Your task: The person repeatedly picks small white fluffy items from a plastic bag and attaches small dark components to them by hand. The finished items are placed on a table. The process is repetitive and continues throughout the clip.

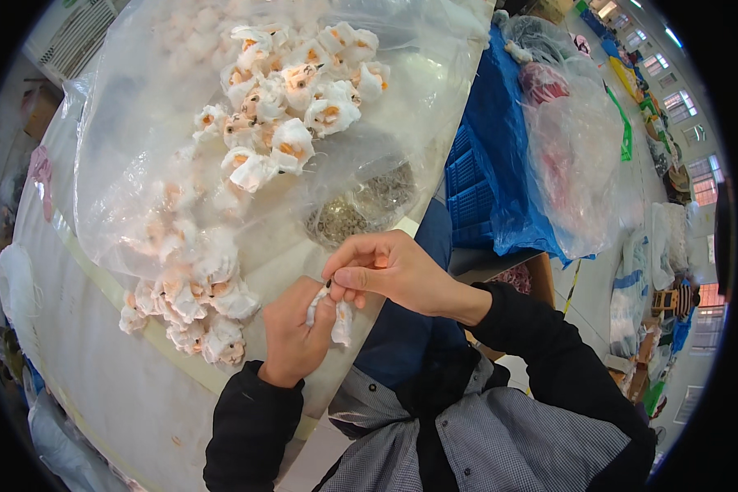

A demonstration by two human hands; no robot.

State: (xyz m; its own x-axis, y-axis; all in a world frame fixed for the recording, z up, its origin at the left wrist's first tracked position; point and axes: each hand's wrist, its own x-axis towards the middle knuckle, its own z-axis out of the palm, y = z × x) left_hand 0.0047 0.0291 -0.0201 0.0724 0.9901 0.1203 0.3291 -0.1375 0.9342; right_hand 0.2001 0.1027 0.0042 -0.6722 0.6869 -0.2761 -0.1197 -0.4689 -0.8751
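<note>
My left hand (295, 332) is closed on a small white fluffy plush piece (342, 325), which hangs partly hidden behind the fingers. My right hand (398, 275) meets it from the right, thumb and fingers pinched at a tiny black piece (329, 284) where the fingertips of both hands come together. To the left of my hands lies a pile of similar white plush pieces (193, 307) with peach and orange patches. Farther off, another heap of them (299, 98) rests on a large clear plastic bag (131, 164), with more blurred inside it.
A clear bag of small dark parts (344, 213) lies on the pale table (82, 328) just beyond my hands. Right of the table stands a blue crate (467, 184) with blue sheeting and clear bags of pink material (562, 148). A cardboard box (541, 279) sits near my right forearm.
</note>
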